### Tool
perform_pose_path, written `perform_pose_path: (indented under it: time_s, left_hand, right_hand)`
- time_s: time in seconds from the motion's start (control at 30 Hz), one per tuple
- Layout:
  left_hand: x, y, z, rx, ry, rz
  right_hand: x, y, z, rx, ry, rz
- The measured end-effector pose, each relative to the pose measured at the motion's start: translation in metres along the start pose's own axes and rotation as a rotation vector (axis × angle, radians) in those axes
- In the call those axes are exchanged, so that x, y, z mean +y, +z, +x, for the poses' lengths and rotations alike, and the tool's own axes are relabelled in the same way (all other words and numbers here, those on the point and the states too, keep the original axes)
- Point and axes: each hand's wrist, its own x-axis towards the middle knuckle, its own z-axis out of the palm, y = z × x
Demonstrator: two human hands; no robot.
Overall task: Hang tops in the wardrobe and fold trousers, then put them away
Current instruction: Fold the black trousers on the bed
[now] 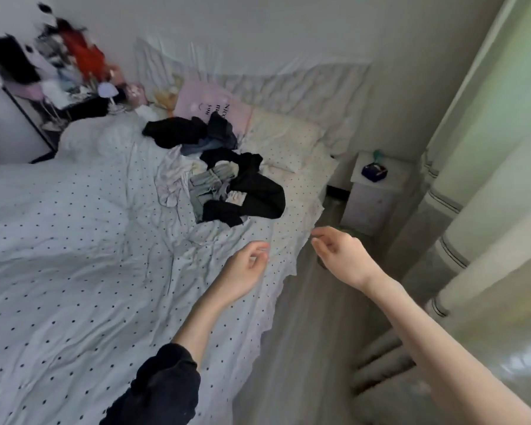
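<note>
Your tangled pile of black, white and pale denim clothes [224,182] lies on the white black-dotted bedspread [74,256], just short of the cream pillow [284,139], its long axis running from the pillows toward you. Nearer you than the pile, your left hand [246,268] hovers over the bedspread's scalloped edge, your right hand [341,256] over the bare floor strip beside it; both have fingers loosely curled, holding nothing

The pink pillow [203,101] at the head of the bed [74,240] carries dark lettering, sideways and partly covered; only "Nice" reads, uncertainly.
</note>
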Motion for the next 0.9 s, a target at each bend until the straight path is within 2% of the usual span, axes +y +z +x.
perform_pose_path:
  time_s: [0.17, 0.27, 0.47, 0.67, 0.8, 0.9]
  left_hand:
    - [0.006, -0.015, 0.083, 0.122, -0.095, 0.005]
    - [-0.008, -0.025, 0.134, 0.219, -0.147, -0.016]
    - [-0.047, -0.044, 0.259, 0.296, -0.276, -0.042]
    - [-0.072, -0.067, 0.382, 0.32, -0.37, -0.072]
    - [-0.093, -0.066, 0.428, 0.257, -0.462, -0.037]
    - [-0.109, -0.07, 0.46, 0.294, -0.572, -0.068]
  right_hand:
    - [0.008, -0.014, 0.123, -0.162, -0.064, 0.027]
    - [0.013, -0.006, 0.192, -0.269, -0.088, 0.055]
    - [0.02, 0.014, 0.338, -0.394, -0.127, 0.005]
    - [0.023, 0.029, 0.474, -0.491, -0.109, -0.035]
    - [0.036, 0.049, 0.539, -0.559, -0.107, -0.077]
    - [0.04, 0.067, 0.586, -0.649, -0.111, -0.134]
